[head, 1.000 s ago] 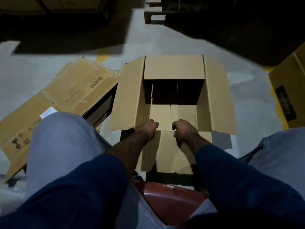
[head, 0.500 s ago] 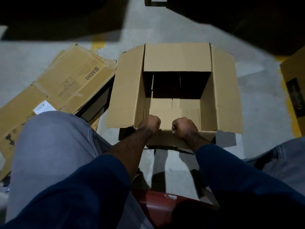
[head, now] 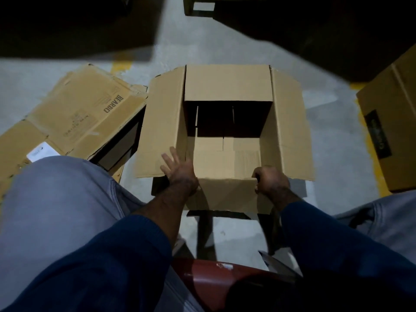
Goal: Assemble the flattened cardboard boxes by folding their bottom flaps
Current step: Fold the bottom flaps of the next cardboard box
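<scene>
change: left hand (head: 179, 171) has let go of the near flap (head: 225, 192) and opened; right hand (head: 271, 180) slid to its right corner.
left hand: fingers spread, at the left flap (head: 159, 127) near edge.
right hand: curled, gripping the near flap's top edge.
box (head: 227, 83): centre frame, open upward, flaps splayed.
flattened box (head: 85, 113): left of frame, on the floor (head: 333, 136).

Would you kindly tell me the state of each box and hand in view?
Open box: upright, top open, bottom folded shut.
Flattened box: lying flat, unassembled.
Left hand: fingers spread, at the left flap.
Right hand: grips the near flap.
</scene>
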The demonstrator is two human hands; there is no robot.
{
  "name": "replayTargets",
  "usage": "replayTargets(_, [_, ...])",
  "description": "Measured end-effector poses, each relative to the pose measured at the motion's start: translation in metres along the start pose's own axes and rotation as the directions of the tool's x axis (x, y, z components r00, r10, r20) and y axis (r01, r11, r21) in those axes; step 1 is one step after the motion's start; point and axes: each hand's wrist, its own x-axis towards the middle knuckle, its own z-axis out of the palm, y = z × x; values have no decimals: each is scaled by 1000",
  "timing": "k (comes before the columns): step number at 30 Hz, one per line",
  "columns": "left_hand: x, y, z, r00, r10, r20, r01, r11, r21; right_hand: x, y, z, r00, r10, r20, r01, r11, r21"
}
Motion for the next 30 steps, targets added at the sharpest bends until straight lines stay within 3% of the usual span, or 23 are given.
replayTargets(4, [1,-1,-4,992,-92,92,109,972,-207,2,-6,0,998,45,-44,-46,999,-30])
replayTargets(12, [8,-7,-8,995,-33,90,57,959,-276,13,-3,-3,995,86,-40,-84,996,36])
replayTargets(19, [5,-13,-10,998,-20,57,36,955,-295,34,-2,-13,964,113,240,-179,945,272])
replayTargets(22, [6,-12,-8,999,-36,26,43,947,-318,34,-1,-14,960,271,62,-268,844,465])
replayTargets(24, [6,-12,-9,998,-41,40,52,941,-333,29,2,-13,864,480,-151,-350,788,507])
replayTargets(25, [6,-13,-8,998,-47,51,62,939,-340,28,3,-13,817,545,-190,-399,771,496])
replayTargets(27, [5,-18,-11,992,-73,100,110,894,-434,30,4,-10,780,617,-108,-471,692,547])
replayTargets(29, [5,-22,-19,976,-113,185,204,767,-608,32,2,-8,785,618,38,-517,621,589])
replayTargets(30, [5,-26,-24,970,-110,215,223,751,-622,33,0,-7,797,596,100,-526,604,599])
